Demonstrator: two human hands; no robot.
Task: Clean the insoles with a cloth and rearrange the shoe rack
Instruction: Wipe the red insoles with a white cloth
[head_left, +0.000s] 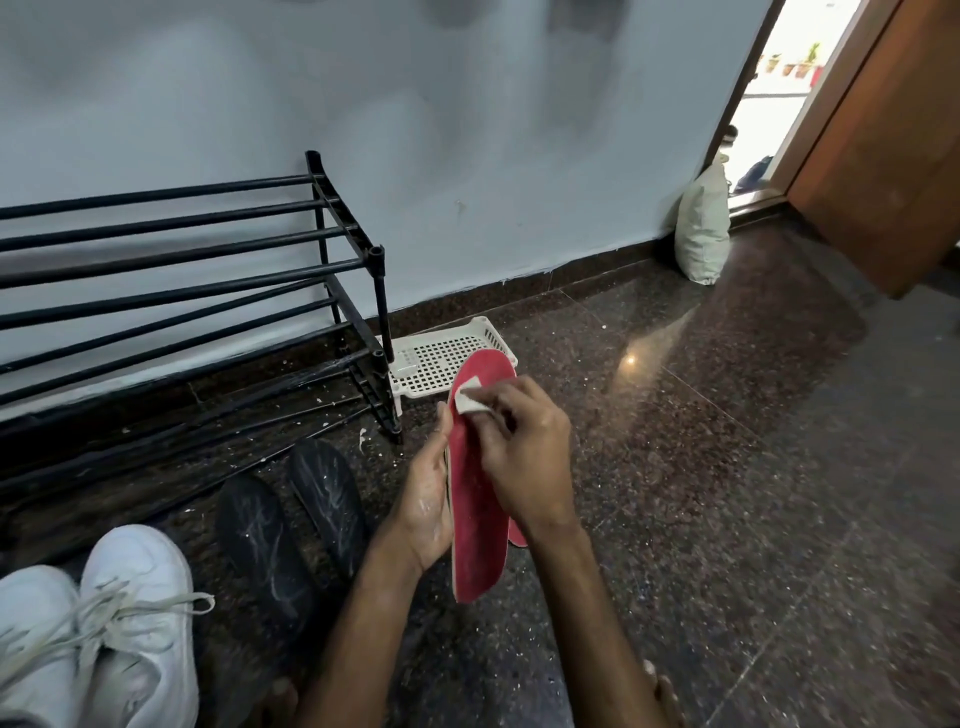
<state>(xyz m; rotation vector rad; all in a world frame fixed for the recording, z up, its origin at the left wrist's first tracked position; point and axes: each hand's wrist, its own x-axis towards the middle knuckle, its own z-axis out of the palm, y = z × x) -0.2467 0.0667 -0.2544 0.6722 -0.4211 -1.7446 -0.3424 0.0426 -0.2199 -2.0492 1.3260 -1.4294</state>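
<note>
A red insole (475, 499) stands nearly upright above the floor, held along its left edge by my left hand (428, 501). My right hand (524, 449) pinches a small white cloth (470, 400) against the insole's upper part. A second red insole (517, 535) peeks out behind the first, low at its right edge. Two black insoles (265, 540) (327, 493) lie side by side on the floor to the left. The black shoe rack (208, 291) stands against the wall, its bars bare.
A pair of white sneakers (104, 623) sits at the lower left. A white perforated plastic tray (441, 358) lies beside the rack's right leg. A pale sack (704, 228) leans by the doorway, next to an open wooden door (883, 145). The floor is dark speckled granite.
</note>
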